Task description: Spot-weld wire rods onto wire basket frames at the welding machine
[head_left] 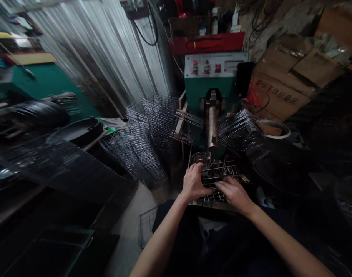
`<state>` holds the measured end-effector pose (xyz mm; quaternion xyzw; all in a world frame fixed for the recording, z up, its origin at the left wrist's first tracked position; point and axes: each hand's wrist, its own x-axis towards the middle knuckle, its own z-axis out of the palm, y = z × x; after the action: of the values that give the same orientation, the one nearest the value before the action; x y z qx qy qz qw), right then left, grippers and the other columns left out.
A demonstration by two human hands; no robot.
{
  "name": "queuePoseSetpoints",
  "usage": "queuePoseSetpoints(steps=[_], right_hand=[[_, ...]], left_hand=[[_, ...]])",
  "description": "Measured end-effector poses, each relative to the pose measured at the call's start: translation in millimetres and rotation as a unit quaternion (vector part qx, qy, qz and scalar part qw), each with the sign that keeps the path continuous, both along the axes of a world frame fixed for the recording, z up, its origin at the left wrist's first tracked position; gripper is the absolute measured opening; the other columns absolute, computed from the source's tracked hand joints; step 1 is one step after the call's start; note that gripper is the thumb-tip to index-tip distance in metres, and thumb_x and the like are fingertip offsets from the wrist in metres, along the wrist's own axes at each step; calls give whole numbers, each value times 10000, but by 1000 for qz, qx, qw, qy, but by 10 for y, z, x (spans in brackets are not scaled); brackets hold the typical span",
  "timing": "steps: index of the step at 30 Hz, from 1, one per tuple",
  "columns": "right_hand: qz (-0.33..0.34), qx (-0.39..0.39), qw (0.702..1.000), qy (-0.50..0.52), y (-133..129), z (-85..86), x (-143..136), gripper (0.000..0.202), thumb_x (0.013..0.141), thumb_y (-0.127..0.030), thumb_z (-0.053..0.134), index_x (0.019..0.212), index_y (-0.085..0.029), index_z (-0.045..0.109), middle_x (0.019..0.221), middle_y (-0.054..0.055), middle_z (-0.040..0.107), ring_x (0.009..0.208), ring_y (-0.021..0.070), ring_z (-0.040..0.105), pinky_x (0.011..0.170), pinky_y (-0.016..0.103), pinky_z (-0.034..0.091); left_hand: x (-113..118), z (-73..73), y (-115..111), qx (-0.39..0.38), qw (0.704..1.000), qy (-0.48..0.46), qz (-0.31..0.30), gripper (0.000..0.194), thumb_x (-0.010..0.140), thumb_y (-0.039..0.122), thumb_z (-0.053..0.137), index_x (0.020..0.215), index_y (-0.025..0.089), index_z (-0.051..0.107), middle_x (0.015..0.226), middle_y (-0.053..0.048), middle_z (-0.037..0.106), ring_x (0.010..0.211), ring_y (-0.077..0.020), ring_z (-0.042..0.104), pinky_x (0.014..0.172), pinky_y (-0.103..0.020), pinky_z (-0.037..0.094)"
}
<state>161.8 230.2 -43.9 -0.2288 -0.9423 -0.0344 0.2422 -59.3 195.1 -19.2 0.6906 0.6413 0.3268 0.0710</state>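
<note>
left hand [193, 182] and right hand [236, 194] at a wire frame [214, 179], green machine [193, 90] ahead

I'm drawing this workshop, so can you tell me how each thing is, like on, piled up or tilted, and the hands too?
Left hand: thumb spread from fingers, at the wire rack; grip unclear.
Right hand: fingers stretched over the rack; grip unclear.
Wire rack: under the hands.
Green machine: red lamp lit.
Other wire racks: piled up.
Cardboard box: tilted.
</note>
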Motion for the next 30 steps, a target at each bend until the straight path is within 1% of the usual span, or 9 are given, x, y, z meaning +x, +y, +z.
queuePoseSetpoints(steps=[2, 5, 7, 12, 17, 22, 24, 27, 30], right_hand=[[7, 5, 1000, 2, -21, -6, 21, 397, 914, -35, 485, 1259, -140, 652, 1168, 105, 707, 1063, 261, 589, 888, 395, 505], [5, 10, 1000, -4, -18, 9, 18, 404, 917, -43, 493, 1280, -138, 640, 1189, 112, 698, 1069, 267, 587, 880, 403, 510], [1, 14, 1000, -6, 9, 31, -7, 399, 912, -35, 493, 1266, -134, 649, 1174, 108, 704, 1059, 270, 589, 872, 404, 516], [-7, 4, 1000, -6, 110, 60, -68, 400, 909, -18, 486, 1249, -143, 657, 1169, 84, 708, 1055, 272, 586, 910, 408, 513], [-23, -17, 1000, 2, 212, 57, -111, 431, 908, 5, 454, 1257, -163, 642, 1198, 73, 693, 1081, 267, 578, 948, 427, 488], [-21, -51, 998, 27, 204, 143, -160, 330, 922, -34, 538, 1210, -167, 630, 1088, 75, 694, 1012, 245, 559, 892, 361, 477], [-50, -49, 997, 26, 201, 189, -189, 234, 935, -82, 572, 1144, -162, 637, 1028, 84, 673, 964, 247, 550, 860, 352, 459], [-113, -13, 993, 14, 266, 236, -251, 67, 956, -178, 597, 1001, -175, 646, 962, 91, 636, 917, 259, 536, 800, 351, 419], [-152, 20, 988, 11, 388, 247, -308, 58, 957, -225, 613, 926, -184, 639, 957, 93, 622, 910, 258, 526, 776, 347, 379]], left_hand=[[14, 26, -44, 6, 1000, 13, 5, 949, 475, 482, 845, 1284, 233, 417, 1287, -110, 582, 1236, -340, 531, 1136, -573, 341], [20, 71, -68, -2, 999, 33, 16, 973, 469, 508, 844, 1299, 245, 409, 1300, -105, 603, 1241, -366, 540, 1174, -689, 158], [9, 95, -40, -12, 999, 40, 18, 979, 463, 503, 845, 1303, 248, 411, 1300, -102, 613, 1228, -370, 554, 1175, -711, 96], [-54, 130, 100, -20, 999, 44, 13, 1014, 455, 530, 847, 1317, 246, 393, 1271, -94, 633, 1204, -352, 580, 1191, -678, 109], [-94, 154, 222, -27, 999, 47, 8, 1025, 455, 548, 849, 1311, 249, 372, 1244, -91, 638, 1197, -346, 588, 1178, -684, 142], [-80, 184, 251, -34, 999, 37, 16, 965, 486, 569, 836, 1280, 275, 373, 1256, -82, 636, 1180, -324, 603, 1190, -659, 130], [-92, 208, 278, -41, 998, 37, 10, 962, 500, 571, 830, 1288, 276, 364, 1270, -89, 632, 1196, -330, 595, 1183, -672, 123], [-137, 254, 379, -49, 998, 39, 6, 964, 507, 543, 834, 1297, 276, 351, 1252, -91, 646, 1203, -340, 592, 1164, -693, 143], [-181, 291, 500, -59, 997, 45, 16, 944, 513, 544, 830, 1280, 265, 355, 1226, -96, 661, 1192, -348, 600, 1153, -700, 164]])
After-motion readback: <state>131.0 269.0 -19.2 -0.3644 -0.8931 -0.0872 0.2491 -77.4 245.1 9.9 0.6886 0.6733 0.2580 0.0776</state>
